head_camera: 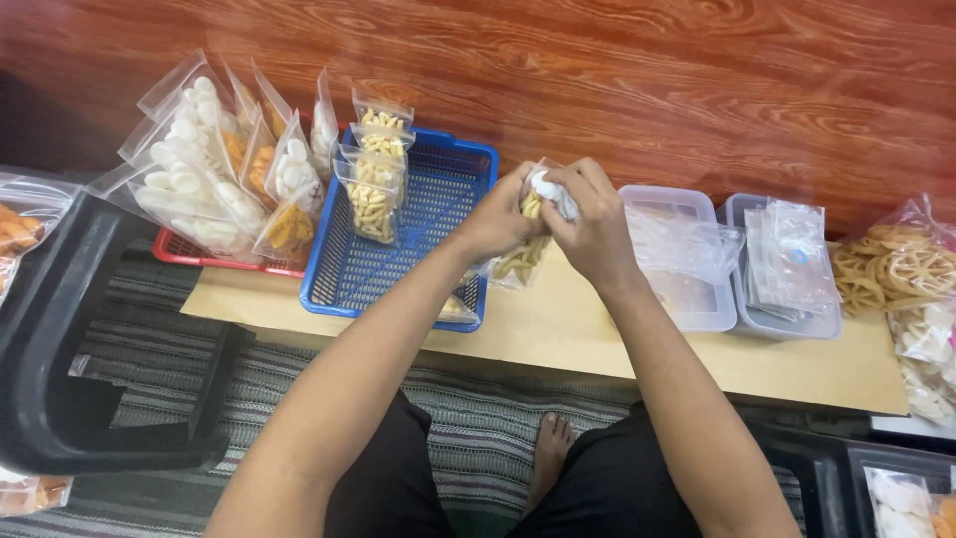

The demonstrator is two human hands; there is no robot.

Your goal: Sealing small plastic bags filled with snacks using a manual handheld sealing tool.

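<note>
Both hands meet over the middle of the low wooden bench [597, 349], just right of the blue basket [453, 179].

Left hand [498, 217]: fingers curled shut around the upper left side of a small clear snack pouch [523, 254]. Right hand [590, 221]: fingers closed and pinched on the pouch's top edge, knuckles up. Hands touch each other at the pouch mouth. The pouch holds pale yellow stick snacks; its lower half hangs below the hands, over the bench near the basket's right rim. Can't tell if the seal is shut, since the fingers cover it.

Blue basket sits left of centre on the bench and holds a row of filled stick-snack pouches [373, 184], standing upright against its far left side; the rest of its floor is bare mesh. The red basket [199, 254], at the bench's left end and touching the blue one, is packed with pouches of white round crackers [194, 159] and orange snacks.

Right of the hands are two clear plastic tubs side by side: the near tub [687, 299] has a loose plastic bag in it, and the far tub [787, 319] holds a stack of empty flat pouches [792, 259]. At the bench's right end is a big bag of wheel-shaped crackers [896, 269].

A black chair [60, 329] stands off the left end. The striped mat [478, 418] lies below the bench.
</note>
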